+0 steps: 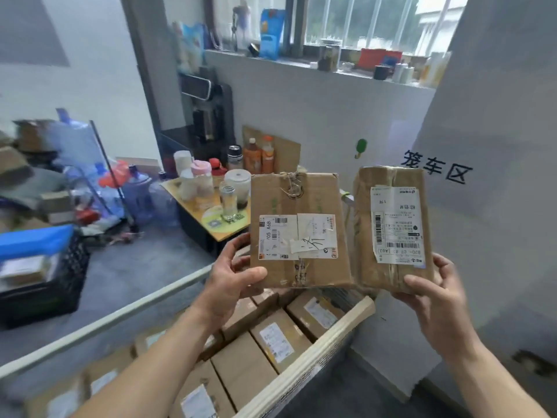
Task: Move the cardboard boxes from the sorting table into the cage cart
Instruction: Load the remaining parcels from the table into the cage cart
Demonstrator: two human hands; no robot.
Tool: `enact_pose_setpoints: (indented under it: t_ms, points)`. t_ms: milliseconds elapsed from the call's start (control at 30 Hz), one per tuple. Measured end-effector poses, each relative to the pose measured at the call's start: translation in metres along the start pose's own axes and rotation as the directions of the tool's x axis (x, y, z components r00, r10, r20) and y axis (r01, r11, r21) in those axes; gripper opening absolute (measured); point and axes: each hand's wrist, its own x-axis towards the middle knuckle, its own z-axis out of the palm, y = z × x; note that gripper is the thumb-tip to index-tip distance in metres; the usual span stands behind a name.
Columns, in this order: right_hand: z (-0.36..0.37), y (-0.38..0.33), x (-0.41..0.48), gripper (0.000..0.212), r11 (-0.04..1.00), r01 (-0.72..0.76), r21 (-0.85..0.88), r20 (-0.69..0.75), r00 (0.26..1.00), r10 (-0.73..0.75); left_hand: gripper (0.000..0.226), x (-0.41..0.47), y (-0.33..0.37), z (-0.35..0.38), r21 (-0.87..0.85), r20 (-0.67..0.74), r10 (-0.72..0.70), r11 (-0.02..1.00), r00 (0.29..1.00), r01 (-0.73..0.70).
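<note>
The left hand (232,285) grips one cardboard box (301,230) by its near edge, the right hand (434,294) a second box (391,227). Both hover over the cage cart (304,362), likely for lowering inside.

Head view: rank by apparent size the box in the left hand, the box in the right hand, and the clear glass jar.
1. left-hand box, widest.
2. right-hand box, narrower but similar; its turned angle makes this unsure.
3. clear glass jar, smallest, though farther from the camera.
</note>
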Motion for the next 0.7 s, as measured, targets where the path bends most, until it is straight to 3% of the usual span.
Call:
enact_pose_setpoints:
  t_ms: [267,433,700]
  points:
    - [0.115,0.049,-0.003,0.048,0.993,-0.113,-0.039,0.178,0.977,0.118,0.07,-0.059,0.01,-0.117,0.032,-0.238,0.03,0.999,0.971,-0.023]
    - [0.184,0.108,-0.007,0.06,0.963,-0.237,-0.124,0.326,0.907,0.266,0.066,-0.108,-0.014,-0.184,0.004,-0.431,-0.014,1.0,0.902,0.017]
    - [0.234,0.218,-0.009,0.051,0.867,-0.381,-0.321,0.425,0.761,0.491,0.084,-0.163,-0.089,-0.229,-0.144,-0.616,-0.162,0.985,0.771,0.092]
